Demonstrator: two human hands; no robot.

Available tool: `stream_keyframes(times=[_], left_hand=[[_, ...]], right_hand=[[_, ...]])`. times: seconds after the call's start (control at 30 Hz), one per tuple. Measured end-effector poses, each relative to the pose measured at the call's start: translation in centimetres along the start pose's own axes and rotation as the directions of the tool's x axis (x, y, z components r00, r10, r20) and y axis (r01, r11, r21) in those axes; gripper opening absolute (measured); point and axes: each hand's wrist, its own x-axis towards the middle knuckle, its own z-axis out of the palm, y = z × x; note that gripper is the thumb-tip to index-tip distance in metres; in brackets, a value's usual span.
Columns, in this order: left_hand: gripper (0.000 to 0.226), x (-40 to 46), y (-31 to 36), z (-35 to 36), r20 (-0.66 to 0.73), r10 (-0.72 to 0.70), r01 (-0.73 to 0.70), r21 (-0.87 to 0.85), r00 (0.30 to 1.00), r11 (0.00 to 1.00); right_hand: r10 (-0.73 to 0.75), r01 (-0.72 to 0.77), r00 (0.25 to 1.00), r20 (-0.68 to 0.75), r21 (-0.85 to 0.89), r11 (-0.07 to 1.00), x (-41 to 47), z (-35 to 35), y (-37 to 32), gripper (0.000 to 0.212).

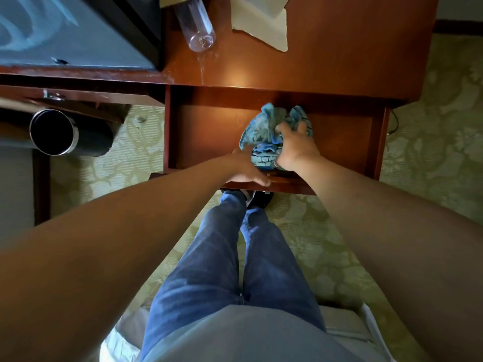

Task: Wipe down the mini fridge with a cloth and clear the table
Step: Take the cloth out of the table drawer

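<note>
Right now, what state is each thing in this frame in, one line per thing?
drawer: pulled open.
cloth: crumpled, inside the drawer.
right hand: fingers curled into the cloth.
left hand: resting flat on the drawer's front edge.
bottle: clear, lying on the table.
napkin: lying flat on the table.
bin: open, looks empty.
mini fridge: door state hidden.

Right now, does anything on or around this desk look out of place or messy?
Yes. A clear plastic bottle lies on its side on the desk beside the mini fridge. In the open drawer, the right hand grips a crumpled blue cloth.
</note>
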Motion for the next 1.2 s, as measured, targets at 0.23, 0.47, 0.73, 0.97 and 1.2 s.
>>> stream_keyframes(times=[0.23,0.47,0.73,0.97,1.2], left_hand=[[0.128,-1.8,-2.0,0.3,-0.11,0.083,0.002,0.614,0.991,0.789],[0.126,-1.0,-2.7,-0.1,-0.151,0.138,-0.018,0.607,0.979,0.795],[0.065,-2.1,-1.6,-1.4,-0.473,0.056,0.161,0.406,0.879,0.9],[0.028,-3.5,-0.1,-4.5,-0.559,-0.096,0.162,0.07,0.824,0.984],[0.047,-2.9,1.8,-7.5,-0.417,0.031,0.024,0.126,0.908,0.992]], right_hand=[[-0.002,0.001,0.999,0.037,0.027,1.0,0.3,-0.9,-0.1,0.059],[0.036,-0.035,0.999,0.012,-0.05,0.998,0.1,1.0,-1.1,0.089],[0.084,-0.154,0.985,0.152,0.537,0.829,-0.4,-4.1,-2.0,0.069],[-0.017,-0.321,0.929,0.369,0.83,0.455,-1.5,-9.3,-2.0,0.033],[-0.2,-0.457,0.85,0.488,0.871,0.182,-3.3,-13.7,-1.9,0.063]])
